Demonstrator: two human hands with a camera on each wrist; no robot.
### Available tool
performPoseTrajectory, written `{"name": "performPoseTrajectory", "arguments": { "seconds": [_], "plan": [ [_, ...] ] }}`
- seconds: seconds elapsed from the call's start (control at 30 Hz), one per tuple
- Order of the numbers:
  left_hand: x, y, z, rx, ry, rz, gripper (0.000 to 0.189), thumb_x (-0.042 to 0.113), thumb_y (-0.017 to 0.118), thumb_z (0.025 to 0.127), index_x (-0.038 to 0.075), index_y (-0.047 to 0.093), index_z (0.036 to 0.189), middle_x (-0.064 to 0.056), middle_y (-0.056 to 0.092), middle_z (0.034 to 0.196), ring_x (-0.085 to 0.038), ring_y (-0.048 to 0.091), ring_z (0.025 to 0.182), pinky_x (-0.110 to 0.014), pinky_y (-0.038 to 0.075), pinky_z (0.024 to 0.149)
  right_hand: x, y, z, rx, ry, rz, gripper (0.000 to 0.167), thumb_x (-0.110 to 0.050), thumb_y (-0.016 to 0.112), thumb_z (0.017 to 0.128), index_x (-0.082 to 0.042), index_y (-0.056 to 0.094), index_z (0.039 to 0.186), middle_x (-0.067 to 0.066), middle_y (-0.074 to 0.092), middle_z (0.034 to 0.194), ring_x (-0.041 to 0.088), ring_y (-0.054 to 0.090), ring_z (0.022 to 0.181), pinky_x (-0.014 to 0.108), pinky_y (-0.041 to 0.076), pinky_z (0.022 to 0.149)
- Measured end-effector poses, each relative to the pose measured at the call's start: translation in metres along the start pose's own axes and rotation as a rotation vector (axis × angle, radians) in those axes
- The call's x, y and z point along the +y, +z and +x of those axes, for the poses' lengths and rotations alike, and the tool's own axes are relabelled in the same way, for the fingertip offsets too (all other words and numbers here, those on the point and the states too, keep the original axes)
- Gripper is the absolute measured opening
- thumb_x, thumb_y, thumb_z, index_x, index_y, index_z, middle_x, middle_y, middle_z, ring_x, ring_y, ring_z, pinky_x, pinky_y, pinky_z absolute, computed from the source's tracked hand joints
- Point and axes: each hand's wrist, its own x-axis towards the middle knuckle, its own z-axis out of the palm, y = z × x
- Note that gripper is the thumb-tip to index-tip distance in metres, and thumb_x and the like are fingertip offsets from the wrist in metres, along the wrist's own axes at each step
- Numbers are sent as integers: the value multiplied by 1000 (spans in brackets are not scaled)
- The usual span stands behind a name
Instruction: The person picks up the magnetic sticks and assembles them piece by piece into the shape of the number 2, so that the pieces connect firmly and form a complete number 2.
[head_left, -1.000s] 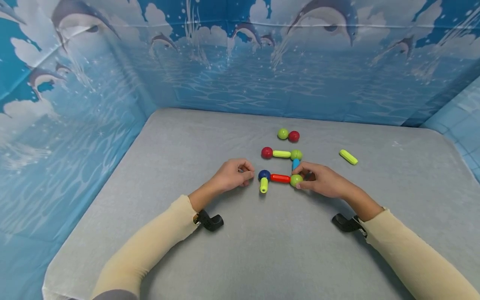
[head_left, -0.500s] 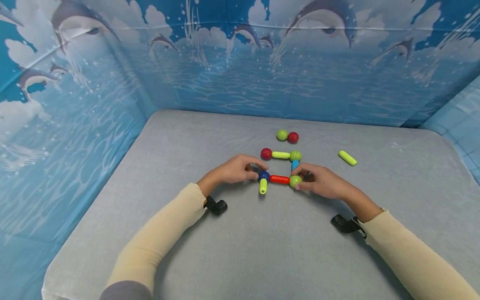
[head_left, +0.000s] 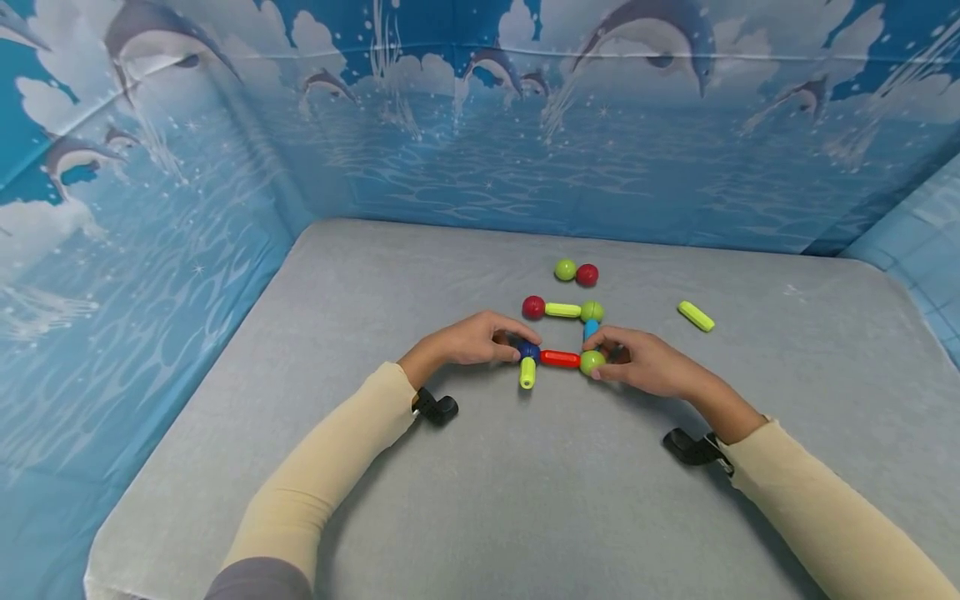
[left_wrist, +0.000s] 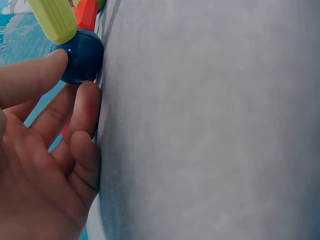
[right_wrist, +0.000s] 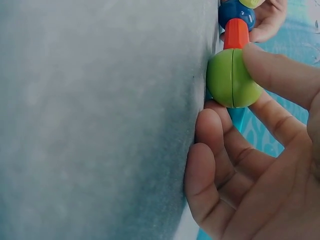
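Across comes the left hand (head_left: 476, 340), which we saw sitting clear of the blue ball (left_wrist: 85, 57) a second ago; now thumb and fingers pinch it. Steady opposite, the right hand (head_left: 645, 360) keeps the near green ball (right_wrist: 232, 79) between thumb and fingers. We see the red rod (head_left: 561, 358) linking those two balls on the grey bench (head_left: 450, 500), and a yellow rod (head_left: 527, 373) jutting from the blue one toward the person. Behind the right fingertips, the blue rod (head_left: 591, 330) seems to join near green to far green (head_left: 592, 311).
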Motion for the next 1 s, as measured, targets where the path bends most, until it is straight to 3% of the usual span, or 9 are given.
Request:
{"name": "performPoseTrajectory", "arguments": {
  "seconds": [0.27,0.53,0.77,1.0],
  "plan": [
    [-1,0,0,-7,0,-19,38,9,61,97,13,62,135,-8,64,124,-12,45,69,-21,38,64,0,-3,0,-19,5,-6,30,-21,70,93,-15,62,121,8,63,107,19,56,91,32,48,74],
    [0,0,0,-8,-14,-27,39,9,62,97,14,62,136,-7,62,135,-13,49,75,-21,39,66,-1,-11,-2,-73,34,-12,34,-22,64,97,-14,60,130,9,65,114,20,60,96,32,50,77],
    [-1,2,1,-2,-17,-26,39,10,62,97,15,62,135,-6,61,136,-13,50,78,-22,40,67,4,-34,1,29,56,-81,36,-24,60,99,-8,60,132,16,68,115,22,66,93,33,50,74],
    [-2,1,0,8,-20,-42,39,9,63,96,15,63,135,-6,63,133,-14,50,79,-22,41,68,17,-59,30,106,139,-120,40,-24,54,102,-7,54,139,23,61,128,35,63,106,46,53,82]
  ]
}}
